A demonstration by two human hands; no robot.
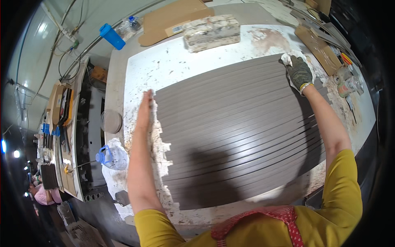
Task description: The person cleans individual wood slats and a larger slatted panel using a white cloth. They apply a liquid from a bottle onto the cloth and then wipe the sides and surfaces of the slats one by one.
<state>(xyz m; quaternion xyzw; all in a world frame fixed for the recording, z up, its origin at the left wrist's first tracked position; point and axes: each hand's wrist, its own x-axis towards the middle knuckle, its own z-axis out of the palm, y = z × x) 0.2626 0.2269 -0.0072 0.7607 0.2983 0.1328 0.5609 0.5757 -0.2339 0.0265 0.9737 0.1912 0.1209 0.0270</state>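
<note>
Many long grey-brown strips [230,107] lie side by side on the white, stained board [164,61], their left ends uneven. My left hand [146,107] is bare and on edge, fingers stretched straight, beside those left ends; nothing is in it. My right hand [299,72], in a dark grey-green glove, presses a crumpled white cloth [286,60] down at the far right corner of the strips. Part of the cloth is hidden under the glove. Shadows fall across the near and right parts of the strips.
A stained block [212,33] sits beyond the strips, near flat cardboard [177,18] and a blue bottle [112,36]. On the left stand a clear jug [115,157] and a round container [111,121]. A long cardboard box [317,49] and a glass jar [349,87] are at right.
</note>
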